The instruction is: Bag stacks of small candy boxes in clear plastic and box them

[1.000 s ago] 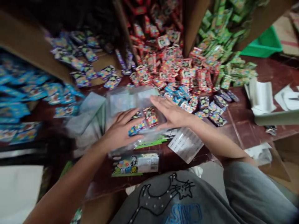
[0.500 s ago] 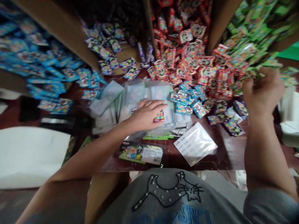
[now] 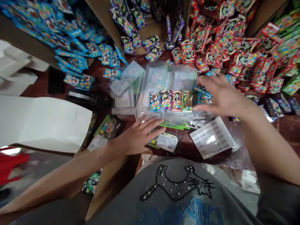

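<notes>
A row of small printed packets lies side by side on a pile of clear plastic bags [image 3: 156,73]: a blue packet [image 3: 155,102], a purple packet [image 3: 166,100], a red packet [image 3: 177,100] and a green packet [image 3: 187,101]. Just to the right of the green one, my right hand [image 3: 222,95] is open, its fingers apart, over loose blue packets [image 3: 203,97]. My left hand [image 3: 140,134] is open below the row, fingers spread and holding nothing. It partly covers a printed card [image 3: 168,142] in clear wrapping.
Cardboard bins at the back hold heaps of blue packets [image 3: 75,28], purple packets [image 3: 138,18], red packets [image 3: 220,43] and green packets [image 3: 290,34]. A label sheet [image 3: 212,137] lies at front right, a white board [image 3: 42,122] at left, near a black box-like object [image 3: 82,97].
My right hand has come left from the green packets to the row's right end. My left hand has drawn back toward me, uncovering the row. The view has shifted left.
</notes>
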A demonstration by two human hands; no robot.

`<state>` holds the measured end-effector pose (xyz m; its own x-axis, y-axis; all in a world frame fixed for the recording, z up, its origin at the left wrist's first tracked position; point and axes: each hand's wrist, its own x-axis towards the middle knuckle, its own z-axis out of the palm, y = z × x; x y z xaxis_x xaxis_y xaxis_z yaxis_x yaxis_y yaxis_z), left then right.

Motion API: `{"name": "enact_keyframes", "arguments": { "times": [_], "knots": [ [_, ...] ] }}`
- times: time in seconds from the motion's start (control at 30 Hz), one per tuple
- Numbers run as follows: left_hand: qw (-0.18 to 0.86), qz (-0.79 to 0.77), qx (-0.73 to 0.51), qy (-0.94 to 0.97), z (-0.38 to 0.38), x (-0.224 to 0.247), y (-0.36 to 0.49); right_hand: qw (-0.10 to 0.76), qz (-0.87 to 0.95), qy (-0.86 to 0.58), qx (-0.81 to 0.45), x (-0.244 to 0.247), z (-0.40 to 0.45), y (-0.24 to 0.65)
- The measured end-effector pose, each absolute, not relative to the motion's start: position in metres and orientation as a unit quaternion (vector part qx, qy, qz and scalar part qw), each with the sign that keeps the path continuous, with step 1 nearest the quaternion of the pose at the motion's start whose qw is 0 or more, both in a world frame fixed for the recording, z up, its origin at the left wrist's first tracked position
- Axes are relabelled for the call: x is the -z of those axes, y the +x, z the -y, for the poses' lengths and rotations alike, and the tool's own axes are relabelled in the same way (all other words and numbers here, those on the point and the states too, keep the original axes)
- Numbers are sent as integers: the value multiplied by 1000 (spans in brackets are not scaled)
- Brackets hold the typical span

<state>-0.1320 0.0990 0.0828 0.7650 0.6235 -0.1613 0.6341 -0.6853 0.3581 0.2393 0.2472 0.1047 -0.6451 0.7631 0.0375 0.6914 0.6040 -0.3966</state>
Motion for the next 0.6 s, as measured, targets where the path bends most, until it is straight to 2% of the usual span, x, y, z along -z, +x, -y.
{"name": "enact_keyframes", "arguments": {
  "times": [0.1,0.2,0.37,0.47,0.6],
  "knots": [
    [171,-339,31,925,-67,-60,-132,36,916,-355,-183,-89,-233,226],
    [146,-368,27,918,-55,-46,-130,28,911,-376,-168,-83,-224,212],
    [170,-390,19,905,-49,-46,-134,-2,901,-418,-117,-86,-229,211],
    [181,-402,13,898,-44,-45,-136,-41,899,-415,-137,-80,-236,213],
    [174,-454,-18,874,-31,-43,-144,27,901,-408,-148,-74,-234,203]
  ]
}}
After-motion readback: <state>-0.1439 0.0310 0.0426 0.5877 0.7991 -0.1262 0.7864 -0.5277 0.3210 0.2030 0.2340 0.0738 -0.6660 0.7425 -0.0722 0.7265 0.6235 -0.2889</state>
